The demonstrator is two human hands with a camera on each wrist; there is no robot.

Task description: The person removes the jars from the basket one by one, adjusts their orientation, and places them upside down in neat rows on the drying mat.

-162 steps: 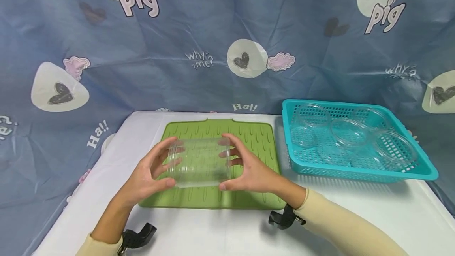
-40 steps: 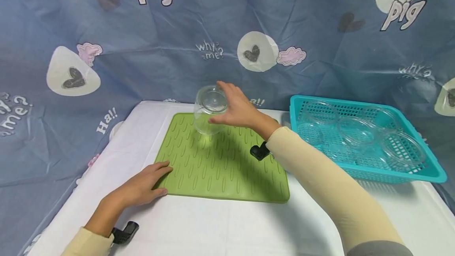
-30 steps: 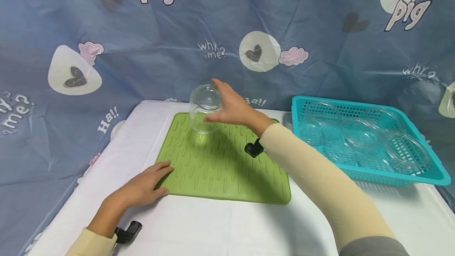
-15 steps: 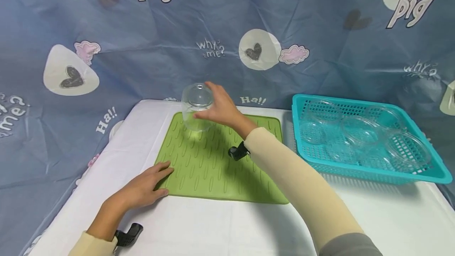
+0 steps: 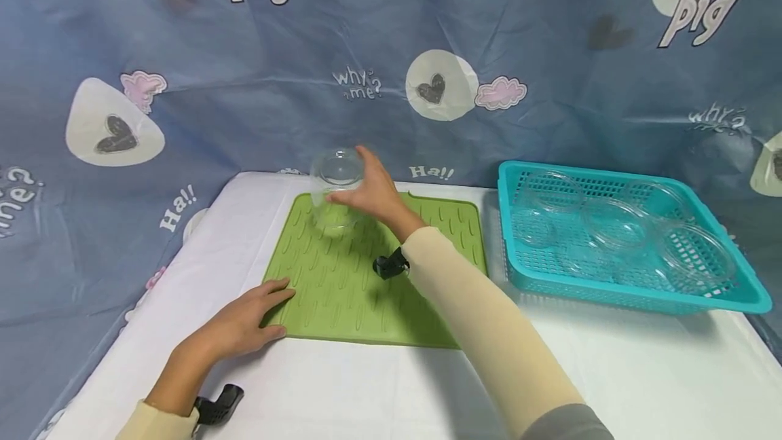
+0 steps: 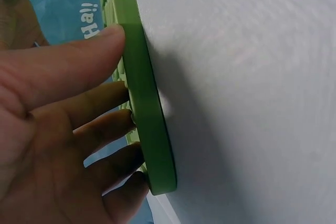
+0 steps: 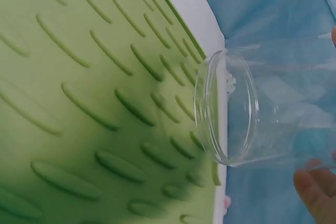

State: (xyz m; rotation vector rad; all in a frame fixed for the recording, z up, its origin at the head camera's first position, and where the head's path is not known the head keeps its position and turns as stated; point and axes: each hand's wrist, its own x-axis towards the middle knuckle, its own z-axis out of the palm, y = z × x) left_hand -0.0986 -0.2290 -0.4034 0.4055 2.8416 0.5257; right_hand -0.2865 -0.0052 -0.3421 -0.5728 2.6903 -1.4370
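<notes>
My right hand [image 5: 374, 189] grips a clear jar [image 5: 336, 170] by its side, thumb in front and fingers behind. It holds the jar upside down over the back left part of a green ridged mat [image 5: 330, 297]. In the right wrist view the jar's ringed mouth [image 7: 226, 108] faces the mat, close over its edge. My left hand [image 5: 244, 321] rests at the mat's front left corner with relaxed fingers. Seen from the left wrist, the thumb [image 6: 79, 66] and fingertips touch along the mat's thick edge.
A turquoise mesh basket [image 5: 611, 289] stands at the right on the white-covered table [image 5: 342, 392], with several clear round-rimmed containers [image 5: 617, 223] in it. Behind the table hangs a blue printed cloth [image 5: 263, 114].
Earlier both hands held the jar sideways; the left let go and settled on the mat's corner. My right hand turned the jar mouth-down and, lately, shifted it left and slightly lower.
</notes>
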